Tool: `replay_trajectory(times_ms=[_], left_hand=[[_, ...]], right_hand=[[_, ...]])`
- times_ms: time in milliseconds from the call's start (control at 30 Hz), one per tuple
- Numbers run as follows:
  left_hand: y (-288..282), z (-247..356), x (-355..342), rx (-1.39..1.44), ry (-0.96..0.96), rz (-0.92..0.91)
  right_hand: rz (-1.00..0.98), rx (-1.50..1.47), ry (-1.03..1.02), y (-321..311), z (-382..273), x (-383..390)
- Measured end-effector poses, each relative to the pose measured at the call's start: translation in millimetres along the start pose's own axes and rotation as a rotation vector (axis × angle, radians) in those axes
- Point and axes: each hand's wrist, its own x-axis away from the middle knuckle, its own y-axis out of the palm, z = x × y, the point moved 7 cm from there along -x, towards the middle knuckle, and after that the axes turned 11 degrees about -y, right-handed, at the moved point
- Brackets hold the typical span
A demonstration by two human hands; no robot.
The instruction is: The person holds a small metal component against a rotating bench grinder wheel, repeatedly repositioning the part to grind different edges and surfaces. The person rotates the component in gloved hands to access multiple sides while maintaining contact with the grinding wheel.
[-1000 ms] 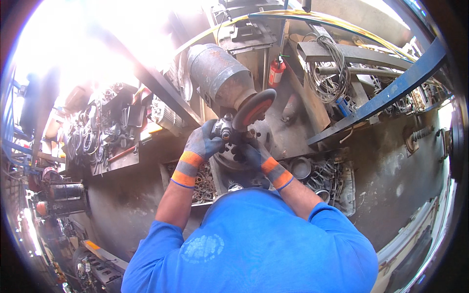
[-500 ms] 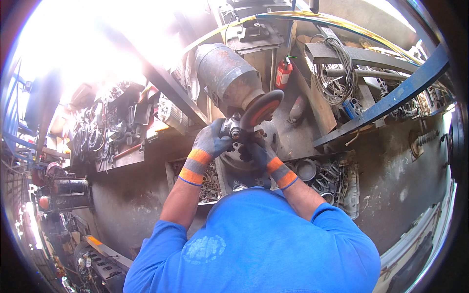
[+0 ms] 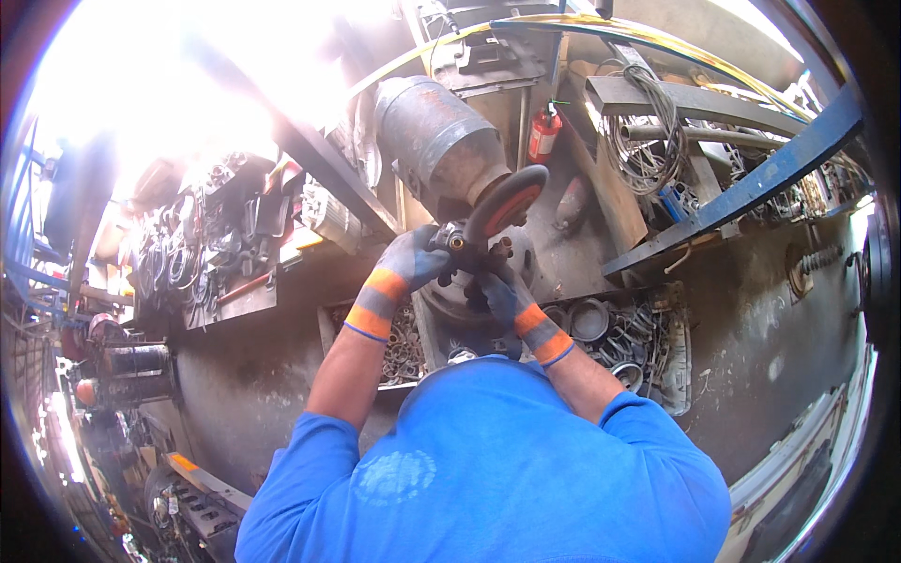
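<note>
A grey cylindrical motor [image 3: 427,127] carries a round dark wheel [image 3: 497,211] with an orange-red face. Just below the wheel is a dark metal fitting [image 3: 460,246] with short tubular ports, close to the rim; whether they touch I cannot tell. Gloved in grey-blue with orange cuffs, my left hand [image 3: 413,263] has its fingers wrapped round the fitting's left side. My right hand [image 3: 499,300], in a matching glove, grips it from below on the right, its fingertips partly hidden behind the fitting.
Trays of loose metal parts [image 3: 680,347] lie either side beneath my hands. A blue steel beam [image 3: 751,192] slants along the right, near coiled cables [image 3: 648,159] and a red extinguisher [image 3: 544,136]. Cluttered hardware [image 3: 206,235] fills the left. Yellow hoses [image 3: 657,42] arch overhead.
The fitting has turned in my hands, so its ports show at another angle, and my left hand has lifted slightly. Compared with a second ago, the view has shifted a little.
</note>
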Motion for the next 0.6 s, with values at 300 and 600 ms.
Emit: replay_trajectory(times_ms=[300,600], left_hand=[[-13.0,25.6,35.8,-0.191,-0.001,0.142],[-7.3,26.3,34.4,-0.351,0.006,0.27]], right_hand=[[0.019,-0.029,0.024,-0.3,3.3,1.7],[0.06,-0.569,0.429,9.4,25.5,-4.3]])
